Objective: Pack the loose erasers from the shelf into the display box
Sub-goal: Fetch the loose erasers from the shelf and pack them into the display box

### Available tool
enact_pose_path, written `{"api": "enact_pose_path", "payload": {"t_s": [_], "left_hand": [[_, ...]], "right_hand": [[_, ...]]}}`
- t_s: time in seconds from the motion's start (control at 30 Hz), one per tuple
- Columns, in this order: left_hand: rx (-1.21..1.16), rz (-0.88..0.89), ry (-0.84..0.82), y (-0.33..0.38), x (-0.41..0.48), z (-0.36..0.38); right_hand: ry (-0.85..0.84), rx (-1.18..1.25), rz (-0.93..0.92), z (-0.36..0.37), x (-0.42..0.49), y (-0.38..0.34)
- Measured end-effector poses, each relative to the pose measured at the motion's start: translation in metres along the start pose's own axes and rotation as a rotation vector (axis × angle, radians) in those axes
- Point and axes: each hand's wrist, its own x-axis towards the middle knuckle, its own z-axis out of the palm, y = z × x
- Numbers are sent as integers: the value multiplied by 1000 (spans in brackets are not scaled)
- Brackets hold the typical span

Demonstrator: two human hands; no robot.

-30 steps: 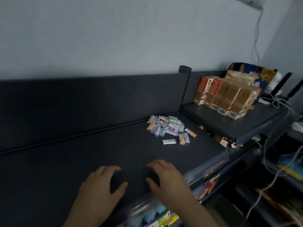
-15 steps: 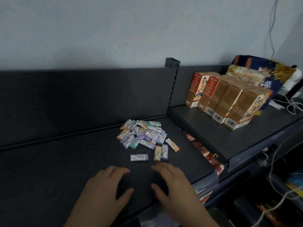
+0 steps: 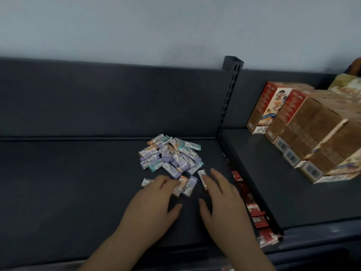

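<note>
Left hand (image 3: 154,200) and right hand (image 3: 220,198) advanced to erasers (image 3: 172,155); both spread, fingertips (image 3: 165,179) touching nearest ones.

Heap of small pastel paper-sleeved erasers (image 3: 172,155) on dark grey metal shelf (image 3: 68,182). Left hand (image 3: 152,202) and right hand (image 3: 222,200) just nearside of heap, palms down, fingers (image 3: 166,180) straight, reaching strays. Brown cardboard cartons (image 3: 312,133) right of heap, well apart.

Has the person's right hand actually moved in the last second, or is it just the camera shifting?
Yes. The right hand has gone forward along the shelf toward the eraser pile; it now reaches the nearest stray eraser.
</note>
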Motion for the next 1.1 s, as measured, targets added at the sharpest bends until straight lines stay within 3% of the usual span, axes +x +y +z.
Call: {"api": "enact_pose_path", "payload": {"t_s": [0.2,0.4,0.5,0.63,0.83,1.1], "left_hand": [[181,-5,9,7,11,17],[165,-87,54,7,12,18],[91,-109,79,9,13,17],[-53,-177,157,6,3,9],[-126,-268,250,-23,-15,-13],[-151,-407,351,-92,-81,-54]], "right_hand": [[-132,-60,31,5,6,12],[85,-44,33,12,5,21],[104,-50,19,8,8,21],[193,96,26,-2,12,19],[154,214,-86,-7,14,-13],[-24,359,-220,22,7,-105]]}}
